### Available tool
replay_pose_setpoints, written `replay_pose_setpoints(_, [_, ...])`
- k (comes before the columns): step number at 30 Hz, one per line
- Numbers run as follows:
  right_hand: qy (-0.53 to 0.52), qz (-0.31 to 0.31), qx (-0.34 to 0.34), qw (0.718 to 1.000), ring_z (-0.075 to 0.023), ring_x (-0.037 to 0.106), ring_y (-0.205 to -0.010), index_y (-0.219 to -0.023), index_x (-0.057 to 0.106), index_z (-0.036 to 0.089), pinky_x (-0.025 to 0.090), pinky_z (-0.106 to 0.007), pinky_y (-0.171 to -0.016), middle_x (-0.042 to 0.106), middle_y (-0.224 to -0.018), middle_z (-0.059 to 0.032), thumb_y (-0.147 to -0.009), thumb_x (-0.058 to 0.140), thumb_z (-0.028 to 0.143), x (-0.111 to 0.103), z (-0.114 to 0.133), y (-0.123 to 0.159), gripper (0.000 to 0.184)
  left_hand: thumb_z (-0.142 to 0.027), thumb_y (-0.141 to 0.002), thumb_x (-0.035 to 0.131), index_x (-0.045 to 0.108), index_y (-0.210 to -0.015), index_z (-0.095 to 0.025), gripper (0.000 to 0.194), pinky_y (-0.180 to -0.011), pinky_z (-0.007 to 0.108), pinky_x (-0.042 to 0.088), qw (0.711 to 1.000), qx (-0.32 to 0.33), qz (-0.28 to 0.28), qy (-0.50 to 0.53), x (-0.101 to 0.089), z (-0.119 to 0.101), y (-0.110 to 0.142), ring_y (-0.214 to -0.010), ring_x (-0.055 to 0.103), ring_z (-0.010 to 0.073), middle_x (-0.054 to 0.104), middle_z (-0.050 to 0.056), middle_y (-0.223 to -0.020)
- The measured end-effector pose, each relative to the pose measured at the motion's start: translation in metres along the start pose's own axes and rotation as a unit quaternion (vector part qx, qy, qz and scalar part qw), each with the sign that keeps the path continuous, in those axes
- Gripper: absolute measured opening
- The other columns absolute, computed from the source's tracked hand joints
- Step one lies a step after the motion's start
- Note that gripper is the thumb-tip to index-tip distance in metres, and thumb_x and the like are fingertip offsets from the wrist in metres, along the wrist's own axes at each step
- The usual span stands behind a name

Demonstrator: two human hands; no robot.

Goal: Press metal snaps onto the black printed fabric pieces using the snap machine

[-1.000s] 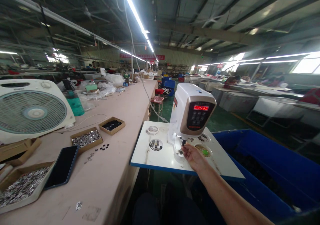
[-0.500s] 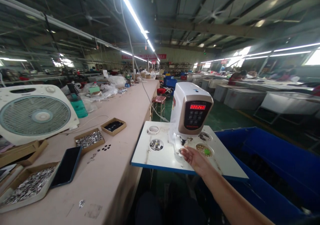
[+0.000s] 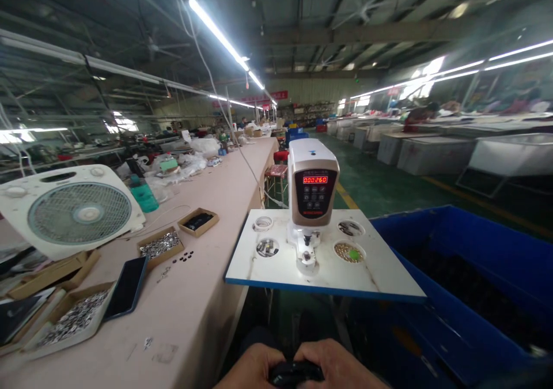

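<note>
My left hand [image 3: 248,369] and my right hand [image 3: 332,366] meet at the bottom edge of the view, over my lap. Both are closed around a small dark object [image 3: 296,373] held between them; I cannot make out what it is. In front of me stands a white press machine [image 3: 311,190] with a red display reading 000260, on a white work plate [image 3: 389,279]. Its die [image 3: 306,256] is bare. Round cups in the plate hold small metal parts [image 3: 349,253].
A long pink table [image 3: 207,297] runs along my left with cardboard boxes of metal snaps [image 3: 71,320], a phone [image 3: 127,287] and a white fan [image 3: 80,213]. A large blue bin [image 3: 475,285] sits to the right. Other people work at tables far right.
My right hand has left the machine's die and come back to my lap. Both hands now hold a dark object together. The view has tilted down slightly.
</note>
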State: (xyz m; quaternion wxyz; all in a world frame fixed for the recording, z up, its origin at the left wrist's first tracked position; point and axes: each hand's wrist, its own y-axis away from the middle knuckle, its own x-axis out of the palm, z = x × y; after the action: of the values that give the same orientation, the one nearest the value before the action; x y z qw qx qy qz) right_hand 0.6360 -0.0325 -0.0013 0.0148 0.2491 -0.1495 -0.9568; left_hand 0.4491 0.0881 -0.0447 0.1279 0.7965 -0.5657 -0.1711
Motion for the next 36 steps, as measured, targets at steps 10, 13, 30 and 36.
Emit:
replay_pose_setpoints(10, [-0.045, -0.004, 0.029, 0.999, -0.0119, 0.05, -0.061, -0.072, 0.064, 0.019, 0.03, -0.022, -0.052, 0.056, -0.063, 0.0056, -0.069, 0.07, 0.025, -0.021, -0.013, -0.007, 0.009, -0.031, -0.065, 0.076, 0.061, -0.068, -0.015, 0.022, -0.051, 0.025, 0.021, 0.996, -0.015, 0.036, -0.085, -0.016, -0.046, -0.037, -0.057, 0.032, 0.0082, 0.042, -0.007, -0.059])
replay_pose_setpoints(13, [-0.044, 0.016, 0.011, 0.999, -0.0104, 0.042, -0.059, -0.067, 0.056, 0.019, 0.027, -0.023, -0.051, 0.048, -0.06, 0.0067, -0.07, 0.067, 0.022, -0.034, -0.018, -0.011, 0.012, -0.034, -0.063, 0.079, 0.066, -0.072, -0.015, 0.025, -0.054, 0.025, 0.023, 0.995, -0.024, 0.069, -0.071, -0.021, -0.052, -0.051, -0.059, 0.034, 0.0084, 0.044, -0.006, -0.06])
replay_pose_setpoints(30, [-0.293, 0.054, 0.062, 0.952, -0.0101, 0.043, -0.057, -0.072, 0.063, 0.016, 0.03, -0.022, -0.054, 0.054, -0.061, 0.0042, -0.064, 0.077, 0.036, -0.069, -0.039, -0.039, 0.025, -0.034, -0.062, 0.08, 0.075, -0.085, -0.014, 0.03, -0.063, 0.023, 0.036, 0.988, -0.07, 0.115, 0.07, -0.032, -0.079, -0.082, -0.062, 0.048, 0.009, 0.062, -0.003, -0.069])
replay_pose_setpoints(36, [-0.336, 0.036, 0.039, 0.941, -0.0115, 0.048, -0.06, -0.085, 0.07, 0.012, 0.034, -0.025, -0.059, 0.062, -0.068, -0.0005, -0.072, 0.08, 0.059, -0.089, -0.045, -0.057, 0.049, -0.029, -0.059, 0.08, 0.076, -0.087, -0.014, 0.032, -0.065, 0.022, 0.045, 0.981, -0.087, 0.111, 0.13, -0.044, -0.092, -0.109, -0.063, 0.058, 0.0102, 0.07, 0.002, -0.076])
